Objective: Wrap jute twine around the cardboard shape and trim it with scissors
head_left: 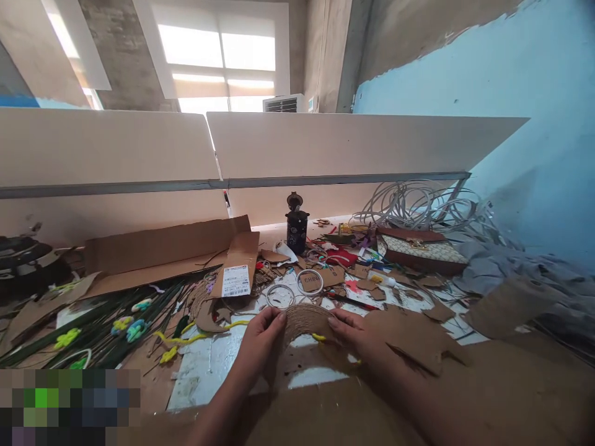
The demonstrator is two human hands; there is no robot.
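Between my two hands is a curved arch of cardboard (307, 317) covered in rows of brown twine. My left hand (264, 331) pinches its left end, thumb on top. At the right end my right hand (349, 329) grips it the same way. A yellow pipe cleaner (199, 336) runs from the left toward my left hand, and a short yellow piece shows under the arch. Past the arch lie two white rings (309, 282). Another twine-covered curved piece (202, 310) rests to the left.
A cardboard box (237, 266) with a label and a black bottle (296, 230) with its lid up stand behind. Flower shapes (136, 330) lie on green stems at left. Cardboard scraps (418, 334), a handbag (418, 248) and coiled white tubing (409, 201) are on the right.
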